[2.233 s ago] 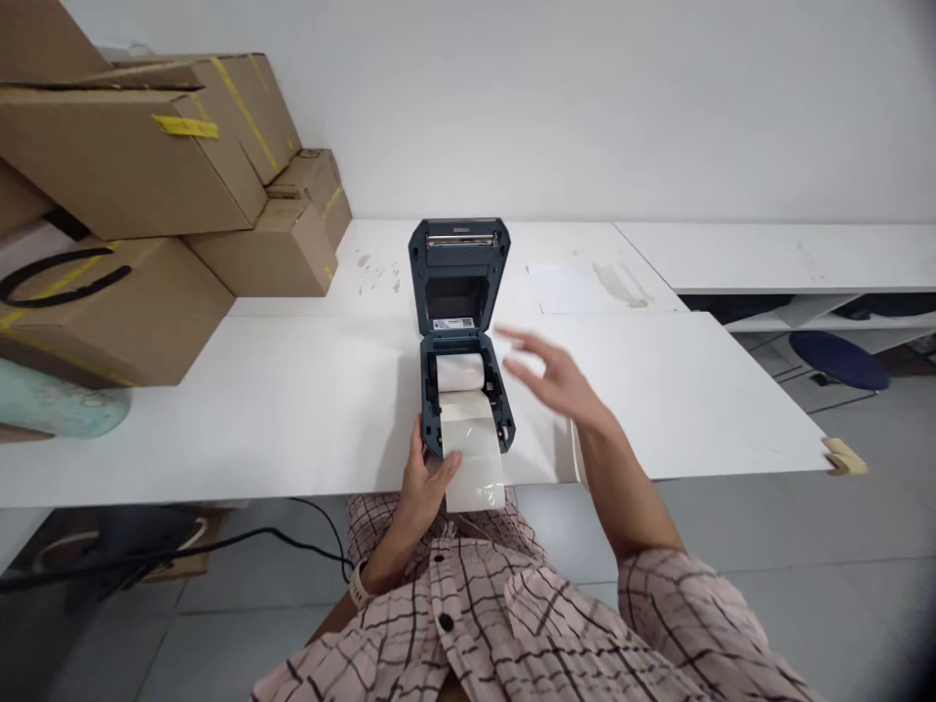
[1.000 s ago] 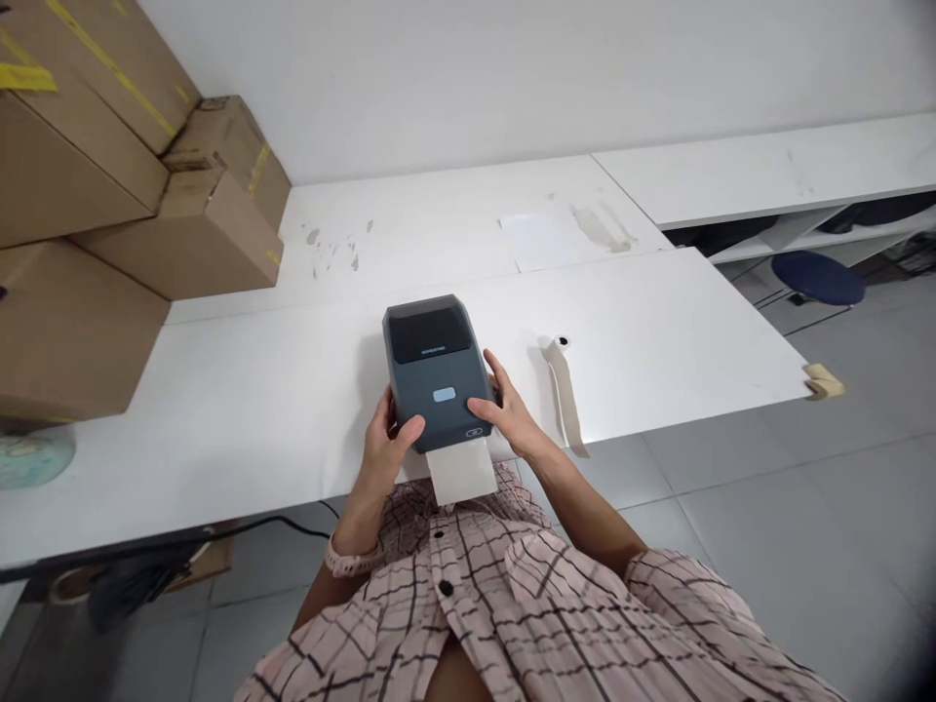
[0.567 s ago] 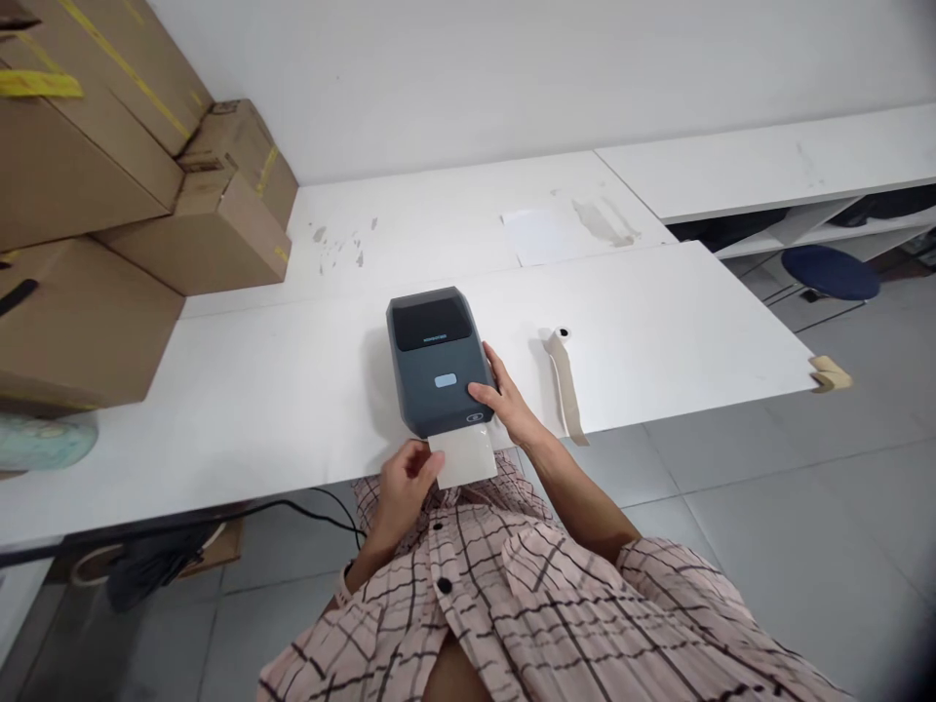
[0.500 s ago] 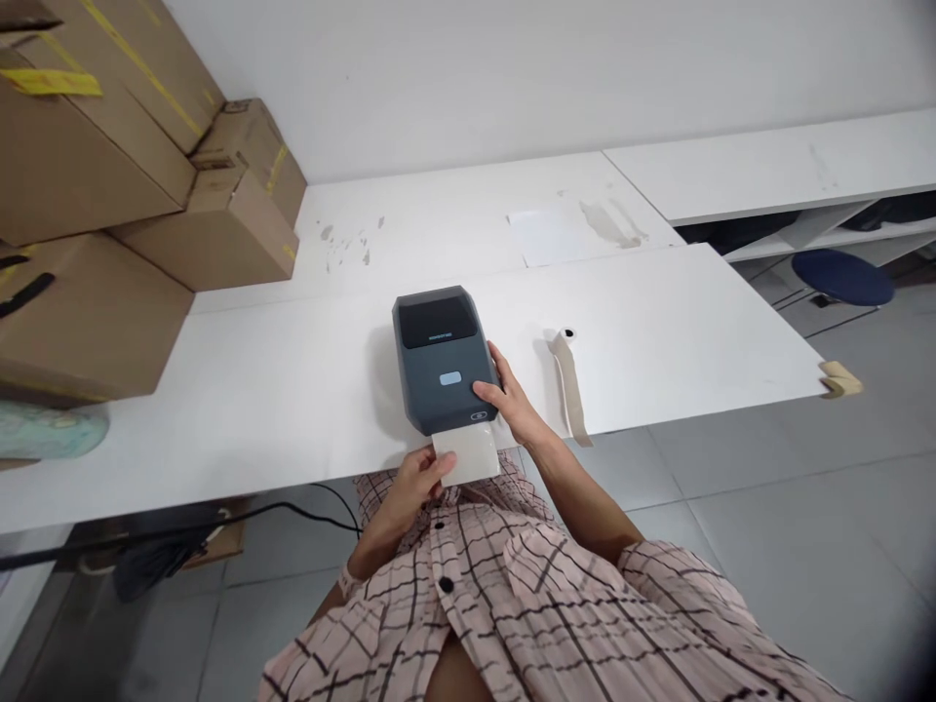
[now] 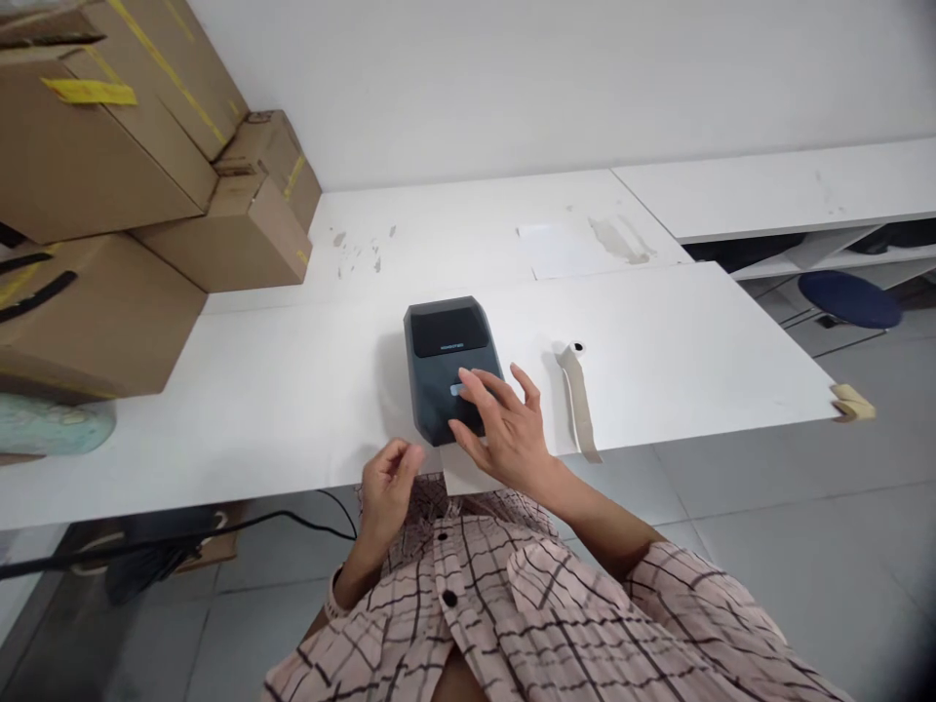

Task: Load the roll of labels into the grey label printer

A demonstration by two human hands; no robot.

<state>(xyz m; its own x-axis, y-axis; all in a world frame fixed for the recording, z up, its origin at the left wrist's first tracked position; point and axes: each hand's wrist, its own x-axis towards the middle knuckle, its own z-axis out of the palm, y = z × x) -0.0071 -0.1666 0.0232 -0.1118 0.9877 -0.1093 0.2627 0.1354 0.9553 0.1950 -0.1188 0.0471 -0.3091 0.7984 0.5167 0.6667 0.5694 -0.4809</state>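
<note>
A dark grey label printer (image 5: 431,385) rests on the white table, its front toward me. White label paper (image 5: 462,476) sticks out of its front and hangs past the table's edge. My right hand (image 5: 508,429) is over the printer's top with spread fingers, a fingertip at the pale blue button (image 5: 457,389); whether it presses is unclear. Beside the printer's front left corner, my left hand (image 5: 390,485) is closed, thumb against curled fingers, apart from the paper. Nothing shows in it.
Right of the printer lies a small paper roll (image 5: 577,348) with its brown strip (image 5: 581,414) trailing over the edge. Cardboard boxes (image 5: 241,229) are stacked at left, near a pale green cylindrical object (image 5: 58,424). A blue stool (image 5: 850,297) stands at far right.
My left hand has let go of the label paper and moved left. My right hand has shifted from the printer's right side onto its top, by the button.
</note>
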